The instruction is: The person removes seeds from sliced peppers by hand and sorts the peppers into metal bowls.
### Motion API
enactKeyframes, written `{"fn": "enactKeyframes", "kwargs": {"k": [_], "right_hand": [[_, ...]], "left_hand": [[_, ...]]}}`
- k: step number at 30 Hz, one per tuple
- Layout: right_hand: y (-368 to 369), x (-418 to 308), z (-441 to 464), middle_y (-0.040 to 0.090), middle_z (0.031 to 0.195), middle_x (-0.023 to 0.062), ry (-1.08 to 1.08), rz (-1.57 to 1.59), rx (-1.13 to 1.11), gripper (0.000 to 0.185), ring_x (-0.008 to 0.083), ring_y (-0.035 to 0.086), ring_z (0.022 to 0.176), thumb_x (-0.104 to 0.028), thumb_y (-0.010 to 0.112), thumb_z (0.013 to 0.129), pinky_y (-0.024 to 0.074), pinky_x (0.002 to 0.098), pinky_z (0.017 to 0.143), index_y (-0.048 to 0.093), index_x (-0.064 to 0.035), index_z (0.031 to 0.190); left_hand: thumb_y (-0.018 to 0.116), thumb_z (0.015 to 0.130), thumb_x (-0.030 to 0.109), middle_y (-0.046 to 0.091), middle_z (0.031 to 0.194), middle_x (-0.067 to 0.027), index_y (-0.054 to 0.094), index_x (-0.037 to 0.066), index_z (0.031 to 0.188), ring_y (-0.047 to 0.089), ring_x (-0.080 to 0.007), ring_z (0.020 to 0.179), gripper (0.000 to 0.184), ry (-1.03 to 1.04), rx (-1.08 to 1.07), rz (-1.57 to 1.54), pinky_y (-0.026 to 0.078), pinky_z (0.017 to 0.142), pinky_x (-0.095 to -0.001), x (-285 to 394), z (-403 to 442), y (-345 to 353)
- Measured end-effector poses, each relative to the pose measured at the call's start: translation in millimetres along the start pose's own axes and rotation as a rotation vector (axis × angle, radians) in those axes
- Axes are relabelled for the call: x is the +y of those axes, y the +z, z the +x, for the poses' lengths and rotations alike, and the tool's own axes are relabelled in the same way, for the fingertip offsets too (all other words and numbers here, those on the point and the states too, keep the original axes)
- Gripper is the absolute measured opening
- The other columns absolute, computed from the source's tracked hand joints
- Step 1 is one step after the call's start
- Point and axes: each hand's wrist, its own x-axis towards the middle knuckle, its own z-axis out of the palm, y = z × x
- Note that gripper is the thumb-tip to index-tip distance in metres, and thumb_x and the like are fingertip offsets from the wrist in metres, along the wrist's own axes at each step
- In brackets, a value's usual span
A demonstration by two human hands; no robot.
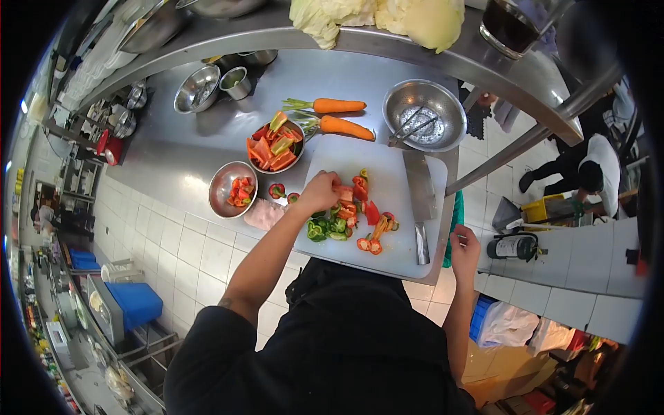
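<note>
My left hand (325, 193) reaches over the white cutting board (330, 153), its fingers closed on a piece of red bell pepper (344, 193). Below it lie green pepper pieces (328, 227). More red pepper (360, 187) and cut-out cores with stems (377, 234) sit on the board's middle. My right hand (467, 243) hovers past the board's right edge, fingers loosely bent and apart, holding nothing. Nearest to it is a cleaver (420, 194), lying flat along the board's right side with its handle toward me.
Left of the board stand a bowl of large pepper pieces (275, 146), a smaller bowl of red scraps (233, 189) and a folded cloth (264, 214). Two carrots (340, 106) and a metal bowl with tongs (425, 115) lie behind. A shelf (263, 38) overhangs; another person (600, 169) bends at right.
</note>
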Motion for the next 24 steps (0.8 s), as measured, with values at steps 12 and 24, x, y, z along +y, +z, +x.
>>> {"fn": "enactKeyframes", "kwargs": {"k": [12,24], "right_hand": [[53.9,-94.3,-15.8,0.067,0.107,0.0073,-0.334,0.360,-0.041,0.032,0.0140,0.066,0.093,0.001,0.069,0.091,0.0538,0.0245,0.078,0.066,0.0009,0.123],[-23.2,-28.1,19.4,0.065,0.104,0.0142,-0.426,-0.094,0.297,0.029,0.0244,0.068,0.085,0.001,0.066,0.088,0.0569,0.0305,0.064,0.070,0.0020,0.116]], "left_hand": [[0.064,0.087,0.007,0.068,0.093,-0.0208,0.064,0.000,0.104,0.068,-0.0404,0.085,0.019,0.503,0.068,-0.216,0.054,0.073,-0.0482,172.2,-30.1,10.7],[0.062,0.086,0.017,0.068,0.085,-0.0260,0.066,0.000,0.085,0.067,-0.0440,0.087,0.017,0.369,-0.091,-0.341,0.053,0.077,-0.0518,276.0,19.0,133.6]]}}
